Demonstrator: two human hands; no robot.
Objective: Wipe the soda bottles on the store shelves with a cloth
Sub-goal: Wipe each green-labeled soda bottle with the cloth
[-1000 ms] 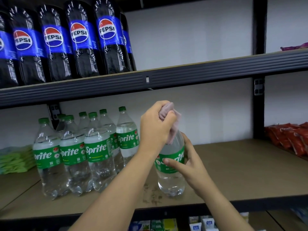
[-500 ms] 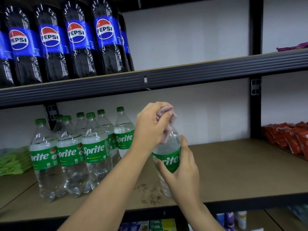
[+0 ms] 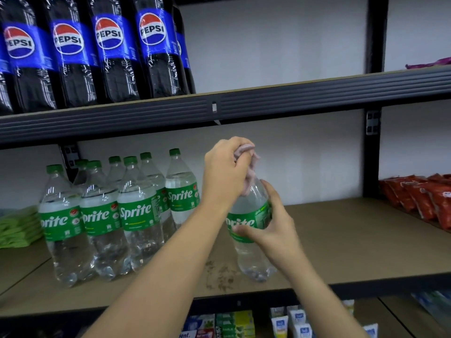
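Hands [image 3: 227, 172] two, cloth [image 3: 249, 167] one, Sprite bottles [image 3: 136, 211] eight.

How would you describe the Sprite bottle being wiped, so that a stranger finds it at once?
Look at the middle shelf, right of the Sprite cluster. One Sprite bottle stands apart. Only it is held by the right hand, its top covered by a pink cloth in the left hand.
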